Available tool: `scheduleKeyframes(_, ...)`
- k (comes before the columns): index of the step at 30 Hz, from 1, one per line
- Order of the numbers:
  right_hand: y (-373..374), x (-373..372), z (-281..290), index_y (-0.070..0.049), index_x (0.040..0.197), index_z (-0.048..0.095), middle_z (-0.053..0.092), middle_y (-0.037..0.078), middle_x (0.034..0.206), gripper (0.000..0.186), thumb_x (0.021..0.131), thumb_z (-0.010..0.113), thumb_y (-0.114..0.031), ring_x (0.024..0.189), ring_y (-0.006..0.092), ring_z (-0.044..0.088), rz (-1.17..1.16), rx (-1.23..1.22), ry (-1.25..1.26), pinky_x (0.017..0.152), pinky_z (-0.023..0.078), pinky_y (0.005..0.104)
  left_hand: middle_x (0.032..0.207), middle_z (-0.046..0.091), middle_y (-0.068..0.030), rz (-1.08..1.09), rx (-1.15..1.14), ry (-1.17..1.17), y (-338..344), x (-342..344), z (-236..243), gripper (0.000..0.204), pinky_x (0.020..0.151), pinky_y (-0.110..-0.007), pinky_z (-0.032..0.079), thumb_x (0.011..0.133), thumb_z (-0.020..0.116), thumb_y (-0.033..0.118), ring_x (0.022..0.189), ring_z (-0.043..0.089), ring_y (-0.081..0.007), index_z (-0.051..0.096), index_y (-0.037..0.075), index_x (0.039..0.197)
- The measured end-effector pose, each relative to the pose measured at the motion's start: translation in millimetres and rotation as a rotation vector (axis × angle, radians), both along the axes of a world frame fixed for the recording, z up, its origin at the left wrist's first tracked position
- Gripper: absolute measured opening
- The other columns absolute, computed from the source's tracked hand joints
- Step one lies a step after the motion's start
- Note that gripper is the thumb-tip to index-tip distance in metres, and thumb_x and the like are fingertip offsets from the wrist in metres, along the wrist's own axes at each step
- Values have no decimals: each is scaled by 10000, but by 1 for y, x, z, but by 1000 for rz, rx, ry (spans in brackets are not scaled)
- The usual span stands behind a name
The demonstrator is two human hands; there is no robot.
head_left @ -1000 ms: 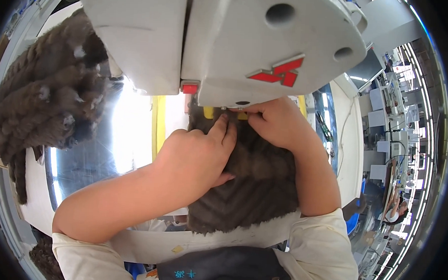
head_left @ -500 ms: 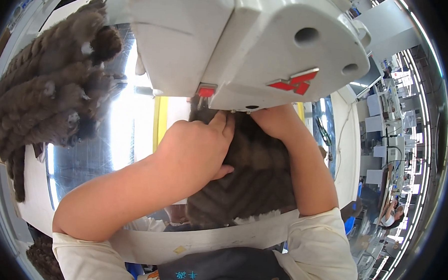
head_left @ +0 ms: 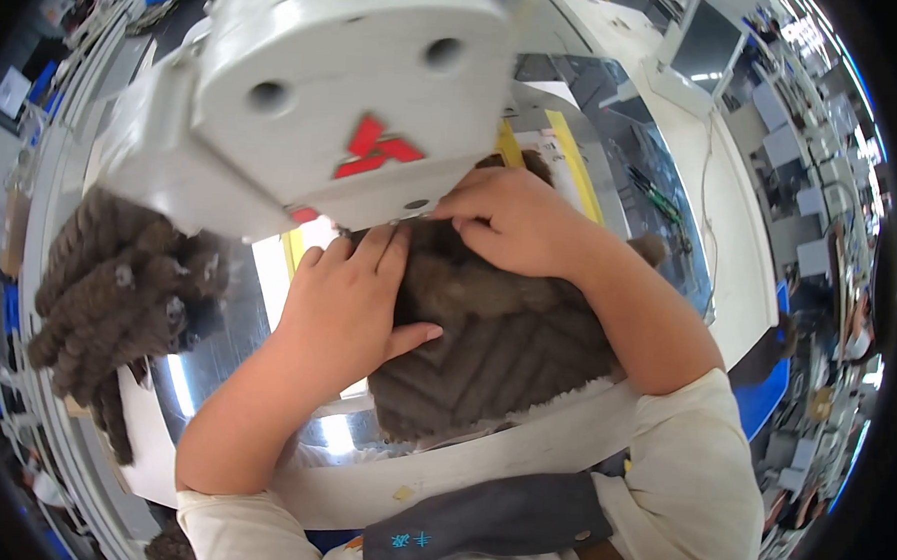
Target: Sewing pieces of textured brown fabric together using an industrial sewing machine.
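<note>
A dark brown fur piece (head_left: 495, 362) with a chevron pattern lies under the white sewing machine head (head_left: 307, 84), which carries a red emblem. My left hand (head_left: 342, 300) rests on the fur's left part, fingers stretched toward the machine's underside, thumb out to the right. My right hand (head_left: 516, 223) is at the fur's far edge beside the machine, thumb and bent fingers closed on it. The fingertips of that hand are partly hidden. A yellow strip (head_left: 575, 165) runs along the bed on the right.
A pile of rolled fur strips (head_left: 112, 295) lies on the left. At the right are green-handled tools (head_left: 657, 199), a monitor (head_left: 704, 51), a cable and a blue bin (head_left: 769, 394). Blurred co-workers and workstations line the far right.
The view has swung, so the machine appears further left and the pile lower. My left hand's fingers now look more spread out, and more of my right hand shows beside the machine.
</note>
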State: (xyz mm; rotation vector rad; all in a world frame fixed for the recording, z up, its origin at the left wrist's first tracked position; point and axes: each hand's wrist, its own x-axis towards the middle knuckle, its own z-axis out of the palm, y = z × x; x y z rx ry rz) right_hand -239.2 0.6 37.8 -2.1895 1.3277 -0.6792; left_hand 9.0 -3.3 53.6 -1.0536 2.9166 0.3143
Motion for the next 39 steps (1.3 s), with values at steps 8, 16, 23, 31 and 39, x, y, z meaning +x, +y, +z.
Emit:
scheduleKeyframes(8, 7, 0, -23, -45, 1155, 770, 732, 122, 1227, 356, 860, 571, -23, 1090, 360, 688, 93, -89, 17, 947, 558, 447, 1495, 545, -232, 23, -1, -35, -3, -10, 6, 1063, 1121, -471, 428, 717, 861, 552, 1317, 549, -413, 475, -53, 1502)
scheduleKeyframes(16, 6, 0, -28, -39, 1123, 774, 741, 104, 1230, 334, 852, 579, -51, 1051, 341, 710, 104, -174, 79, 880, 580, 440, 1485, 544, -253, 40, 75, -56, -6, -12, 2, 1080, 1107, -482, 443, 693, 880, 546, 1301, 562, -442, 476, -69, 1485)
scheduleKeyframes(23, 10, 3, -19, -27, 1113, 771, 741, 97, 1234, 321, 862, 573, -61, 1058, 334, 714, 91, -89, 153, 880, 583, 436, 1394, 604, -234, -42, 4, 35, -7, -10, 2, 1014, 982, -439, 516, 697, 871, 543, 1141, 653, -387, 532, -79, 1422)
scheduleKeyframes(31, 20, 9, -5, -18, 1151, 749, 728, 99, 1259, 325, 889, 568, -88, 1066, 327, 715, 114, 16, 285, 886, 585, 433, 1466, 568, -225, -24, 87, -14, -5, -8, 12, 1035, 902, -430, 543, 649, 898, 472, 1063, 684, -376, 514, -63, 1447)
scheduleKeyframes(39, 39, 17, 2, -1, 897, 727, 720, 136, 941, 198, 918, 626, -170, 897, 325, 732, 170, -106, 313, 751, 592, 433, 1488, 551, -182, -64, 144, -120, 3, -5, 21, 1042, 872, -434, 549, 610, 912, 425, 980, 679, -396, 511, -14, 1465)
